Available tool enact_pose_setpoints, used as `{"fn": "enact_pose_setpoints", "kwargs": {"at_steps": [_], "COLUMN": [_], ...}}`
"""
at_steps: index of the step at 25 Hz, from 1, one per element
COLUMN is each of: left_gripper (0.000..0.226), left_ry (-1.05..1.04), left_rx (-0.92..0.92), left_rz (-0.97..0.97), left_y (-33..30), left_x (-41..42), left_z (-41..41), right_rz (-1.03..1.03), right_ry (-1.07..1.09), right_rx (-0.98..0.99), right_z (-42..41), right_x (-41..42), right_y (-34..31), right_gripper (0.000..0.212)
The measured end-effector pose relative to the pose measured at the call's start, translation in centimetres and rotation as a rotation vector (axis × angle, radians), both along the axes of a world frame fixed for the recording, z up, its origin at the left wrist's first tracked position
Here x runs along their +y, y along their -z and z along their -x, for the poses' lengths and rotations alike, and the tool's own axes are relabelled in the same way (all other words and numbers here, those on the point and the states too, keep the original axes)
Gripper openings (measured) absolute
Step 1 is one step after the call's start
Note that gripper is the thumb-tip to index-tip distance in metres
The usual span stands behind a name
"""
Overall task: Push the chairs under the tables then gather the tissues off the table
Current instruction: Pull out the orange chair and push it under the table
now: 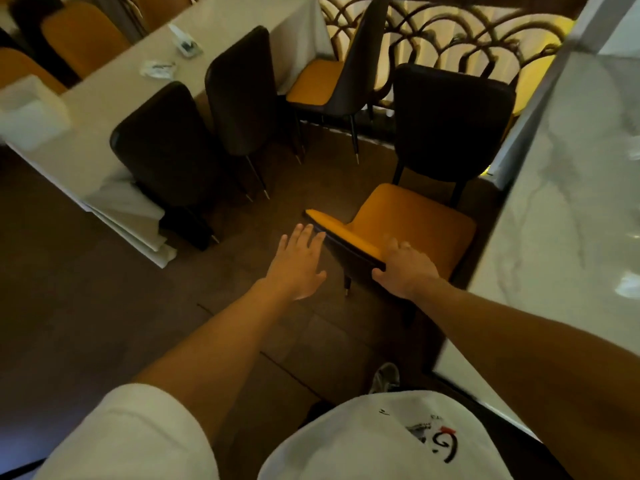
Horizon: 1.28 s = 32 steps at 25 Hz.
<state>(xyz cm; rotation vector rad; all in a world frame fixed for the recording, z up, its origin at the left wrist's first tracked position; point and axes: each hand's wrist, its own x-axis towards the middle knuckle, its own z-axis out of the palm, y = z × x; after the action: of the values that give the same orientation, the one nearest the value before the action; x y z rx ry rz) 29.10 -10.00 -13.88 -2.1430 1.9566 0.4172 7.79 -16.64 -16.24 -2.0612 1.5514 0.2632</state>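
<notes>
Right hand [408, 268] grips near chair [398, 230] at top edge of its backrest, fingers curled over, thumb underneath. Left hand [298, 261] just left, fingers spread, fingertips at backrest edge. Beyond fingers, its orange seat beside marble bench [568, 202]. Farther left, two dark chairs [194, 133] tucked under cloth-covered bench [114, 88]; tissues [157, 68] on top.

Clad in a loose white short-sleeved T-shirt [381, 441] bearing a small black-and-red printed emblem [438, 441]; grey lace-up sneaker [386, 376] below.
</notes>
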Motion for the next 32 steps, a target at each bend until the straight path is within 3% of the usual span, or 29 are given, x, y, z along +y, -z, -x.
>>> {"fn": "enact_pose_setpoints", "kwargs": {"at_steps": [2, 4, 11, 16, 20, 23, 32], "left_gripper": [0.085, 0.085, 0.081, 0.044, 0.066, 0.068, 0.061], "left_ry": [0.053, 0.143, 0.411, 0.712, 0.89, 0.996, 1.064], "left_rx": [-0.005, -0.007, -0.087, -0.053, 0.096, 0.122, 0.151], "left_rz": [-0.021, -0.045, -0.238, -0.314, -0.385, -0.325, -0.264], "left_y": [0.1, 0.8, 4.2, 6.1, 6.3, 6.6, 6.7], "left_x": [-2.8, -5.0, -11.4, -15.9, -17.4, -17.6, -17.0], "left_z": [-0.6, -0.6, -1.2, -2.3, -3.3, -3.7, -6.2], "right_rz": [-0.132, -0.22, -0.201, -0.192, -0.16, -0.098, -0.045], "right_ry": [0.008, -0.002, -0.026, 0.044, 0.13, 0.277, 0.504], "right_rx": [-0.015, -0.027, -0.002, -0.001, 0.095, 0.135, 0.173], "right_z": [-0.7, -0.5, -0.1, -0.3, -1.5, -2.7, -7.2], "right_x": [-1.7, -2.3, -3.2, -3.1, -2.4, -1.5, 1.7], "right_y": [0.6, 1.5, 3.1, 3.7, 2.9, 2.6, 3.4], "right_gripper": [0.051, 0.047, 0.066, 0.075, 0.069, 0.075, 0.036]}}
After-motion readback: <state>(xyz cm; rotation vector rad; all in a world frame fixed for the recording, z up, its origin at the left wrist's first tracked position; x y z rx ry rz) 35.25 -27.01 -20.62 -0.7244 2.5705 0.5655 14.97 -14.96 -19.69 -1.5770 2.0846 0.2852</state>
